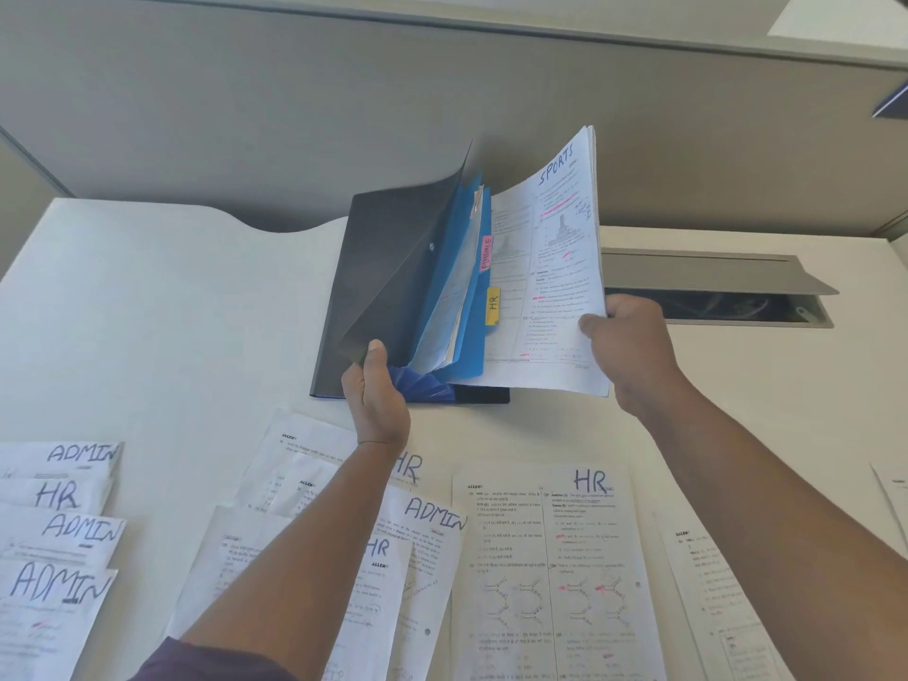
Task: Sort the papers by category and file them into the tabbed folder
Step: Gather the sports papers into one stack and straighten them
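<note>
The tabbed folder [393, 297] is propped open by the left hand [376, 390], which grips its dark cover; a SPORTS stack [555, 267], right of the folder's tabs, is pinched by the right hand [626, 344]; filing seems under way; next, a matching pocket must be found.

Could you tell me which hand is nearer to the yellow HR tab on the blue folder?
Right. The right hand grips the SPORTS papers beside the yellow HR tab; the left hand holds the black cover, farther off.

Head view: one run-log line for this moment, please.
left hand: holds folder flap open | right hand: grips SPORTS papers at folder | tabs seen: HR, pink | desk: ADMIN, HR sheets unfiled
</note>
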`<move>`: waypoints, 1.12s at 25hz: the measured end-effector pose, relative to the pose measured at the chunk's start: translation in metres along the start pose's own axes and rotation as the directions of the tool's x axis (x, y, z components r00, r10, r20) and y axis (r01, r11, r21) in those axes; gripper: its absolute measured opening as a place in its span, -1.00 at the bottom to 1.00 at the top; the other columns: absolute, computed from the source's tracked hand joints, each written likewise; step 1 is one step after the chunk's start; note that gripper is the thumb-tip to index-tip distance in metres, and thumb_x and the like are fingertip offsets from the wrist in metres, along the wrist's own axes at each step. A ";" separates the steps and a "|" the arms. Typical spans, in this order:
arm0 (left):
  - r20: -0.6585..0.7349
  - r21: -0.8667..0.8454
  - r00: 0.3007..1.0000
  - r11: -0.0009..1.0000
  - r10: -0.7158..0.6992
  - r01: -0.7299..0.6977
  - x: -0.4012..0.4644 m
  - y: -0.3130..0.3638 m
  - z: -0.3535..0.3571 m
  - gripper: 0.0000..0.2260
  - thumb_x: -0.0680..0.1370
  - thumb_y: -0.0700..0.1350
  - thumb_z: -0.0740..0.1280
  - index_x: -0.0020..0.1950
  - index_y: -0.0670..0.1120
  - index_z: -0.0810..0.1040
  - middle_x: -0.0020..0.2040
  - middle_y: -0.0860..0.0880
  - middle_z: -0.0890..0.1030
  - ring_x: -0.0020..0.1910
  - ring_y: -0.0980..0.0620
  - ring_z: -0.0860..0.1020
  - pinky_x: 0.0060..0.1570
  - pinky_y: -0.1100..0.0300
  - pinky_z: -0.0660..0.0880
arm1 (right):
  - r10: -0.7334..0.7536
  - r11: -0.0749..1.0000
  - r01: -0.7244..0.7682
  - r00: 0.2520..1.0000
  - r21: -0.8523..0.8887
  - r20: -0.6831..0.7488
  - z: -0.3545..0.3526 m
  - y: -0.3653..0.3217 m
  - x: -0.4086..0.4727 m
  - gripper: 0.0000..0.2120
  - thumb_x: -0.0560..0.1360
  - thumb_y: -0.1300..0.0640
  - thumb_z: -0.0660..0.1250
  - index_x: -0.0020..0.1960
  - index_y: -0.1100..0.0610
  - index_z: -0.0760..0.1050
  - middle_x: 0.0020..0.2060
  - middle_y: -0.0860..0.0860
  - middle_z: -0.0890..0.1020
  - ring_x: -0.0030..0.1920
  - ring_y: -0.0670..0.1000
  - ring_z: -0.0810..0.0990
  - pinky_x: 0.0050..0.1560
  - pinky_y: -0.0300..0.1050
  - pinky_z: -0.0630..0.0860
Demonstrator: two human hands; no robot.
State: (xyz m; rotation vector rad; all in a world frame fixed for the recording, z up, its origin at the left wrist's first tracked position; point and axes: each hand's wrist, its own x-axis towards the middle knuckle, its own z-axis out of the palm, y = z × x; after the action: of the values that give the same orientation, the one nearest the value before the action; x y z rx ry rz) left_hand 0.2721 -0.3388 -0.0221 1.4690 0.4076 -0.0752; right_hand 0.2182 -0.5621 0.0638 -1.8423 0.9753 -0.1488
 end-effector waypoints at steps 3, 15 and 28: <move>0.008 0.007 1.000 1.000 0.009 -0.009 0.001 -0.001 0.000 -0.65 0.73 -0.11 0.17 -0.26 0.01 0.24 -0.42 0.18 0.30 -0.45 0.25 0.29 -0.34 0.36 0.28 | 0.032 0.999 -0.035 0.997 0.034 0.065 0.004 -0.012 0.000 -0.78 0.61 0.37 0.22 -0.02 0.21 0.63 -0.14 -0.11 0.68 -0.18 -0.02 0.63 -0.24 -0.16 0.51; 0.196 0.221 0.955 0.938 0.224 -0.266 0.000 -0.023 0.001 -0.52 0.70 0.06 0.13 -0.09 -0.37 0.47 -0.27 -0.05 0.45 -0.28 0.13 0.43 -0.19 0.08 0.49 | 0.159 0.983 -0.172 0.969 0.056 0.187 0.053 -0.014 0.018 -0.86 0.62 0.33 0.28 0.12 0.29 0.59 -0.04 0.08 0.71 0.03 0.15 0.70 0.01 0.05 0.65; 0.281 0.346 0.730 0.644 0.623 -0.683 0.001 -0.031 0.004 -0.66 0.69 -0.03 0.06 0.45 0.11 0.37 0.41 0.63 0.17 0.46 0.09 0.39 0.52 -0.05 -0.01 | 0.137 0.981 -0.158 0.976 0.117 0.167 0.001 0.004 0.023 -0.82 0.63 0.34 0.33 0.01 0.12 0.65 0.05 0.04 0.74 0.10 0.16 0.71 0.22 0.17 0.62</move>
State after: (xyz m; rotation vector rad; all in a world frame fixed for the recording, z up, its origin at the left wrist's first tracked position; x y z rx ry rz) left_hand 0.2651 -0.3462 -0.0514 1.9642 -0.3102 0.3439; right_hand 0.2321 -0.5772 0.0532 -1.6305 0.9641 0.0248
